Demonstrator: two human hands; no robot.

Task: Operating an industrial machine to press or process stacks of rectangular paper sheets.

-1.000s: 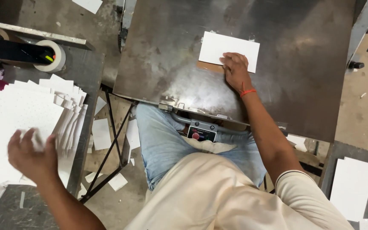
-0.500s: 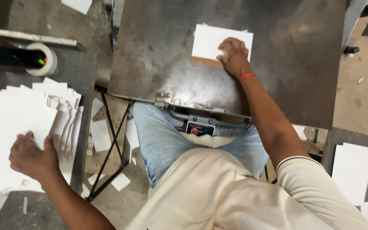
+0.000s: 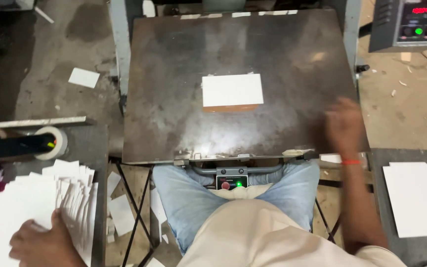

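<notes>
My left hand (image 3: 43, 244) pressing flat, fingers curled, on the fanned white card stack (image 3: 35, 202) by a tape roll (image 3: 50, 142), white rectangular card (image 3: 232, 90) mid dull steel plate (image 3: 174, 99), my right hand (image 3: 344, 126) blurred at the plate's right edge, empty, fingers loosely apart.

A fanned stack of white rectangular card sheets (image 3: 35, 207) lies at the lower left, its edges splayed out like steps toward the right. The left hand (image 3: 43, 244) rests on top of its near part, fingers curled over the sheets. A single white rectangular card on a thin brown backing (image 3: 232, 92) lies flat and square in the middle of the dark, scuffed metal tabletop (image 3: 174, 74), untouched. The right hand (image 3: 344, 126), blurred, hovers over the right edge of that tabletop, well apart from the card and holding nothing.
</notes>
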